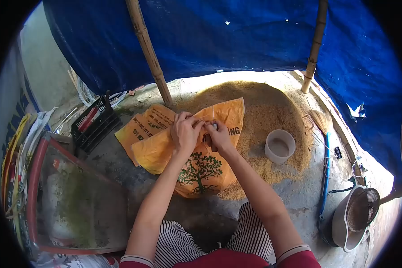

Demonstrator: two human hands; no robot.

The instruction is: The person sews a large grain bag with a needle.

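An orange woven sack (228,114) with a printed green tree stands in front of my knees. At its gathered top edge, my left hand (184,131) is closed, its fingers pinching the sack's material. My right hand (220,137) is closed right beside it, fingertips almost meeting the left ones. Something small and partly shiny sits between the right fingers, too small and covered to name. A thin pale line, like a thread, rises above the right fingertips. More folded orange sack material (136,134) spreads out to the left.
Behind the sack lies a heap of grain (268,107) with a white tub (280,146) on it. A blue-handled broom (328,156) and a grey bucket (350,219) with a sieve stand right. A black crate (96,123) and a red-edged panel (76,201) are left.
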